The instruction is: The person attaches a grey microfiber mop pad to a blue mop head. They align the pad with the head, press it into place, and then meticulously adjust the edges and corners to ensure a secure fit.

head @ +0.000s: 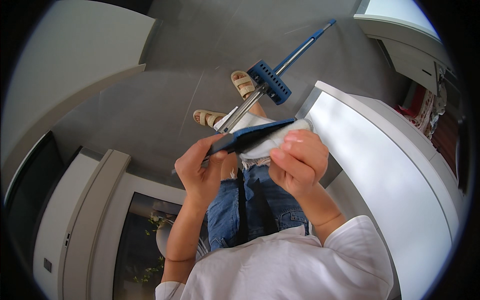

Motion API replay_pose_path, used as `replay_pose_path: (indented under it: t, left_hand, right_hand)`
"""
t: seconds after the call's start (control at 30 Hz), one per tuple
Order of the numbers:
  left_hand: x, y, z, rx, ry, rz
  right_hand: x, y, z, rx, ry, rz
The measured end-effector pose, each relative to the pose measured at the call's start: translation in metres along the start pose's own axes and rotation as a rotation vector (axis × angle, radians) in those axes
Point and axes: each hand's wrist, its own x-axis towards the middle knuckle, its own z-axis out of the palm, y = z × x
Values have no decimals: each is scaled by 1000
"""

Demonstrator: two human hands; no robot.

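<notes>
A flat mop with a steel and blue pole (300,50) slants down to the floor, its flat head (258,132) raised before my body. My left hand (201,164) grips the dark end of that head between thumb and fingers. At the other end, my right hand (300,161) pinches the white cloth mop pad (262,147), which hangs partly away from the head's dark underside. More of the white pad shows behind the head. Partway along the pole sits a blue slotted squeezer block (269,81).
Sandals (242,83) on my feet stand on the grey tiled floor (168,86) near the pole. A white cabinet or counter (378,157) rises close on the right. White panels (82,41) stand at the left, and a dark glass panel (142,232) at the lower left.
</notes>
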Motion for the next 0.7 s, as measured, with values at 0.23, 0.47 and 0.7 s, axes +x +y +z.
replay_pose_path:
  t: [0.23,0.47,0.7]
  left_hand:
    - [2,-1,14,78,48,353]
    - [0,-2,26,49,105,415]
    - [0,0,34,64,139,421]
  right_hand:
    - [8,-12,-30,10,-51,81]
    - [13,-25,-47,21,-136,118]
    - [13,-26,-55,59,-151,154]
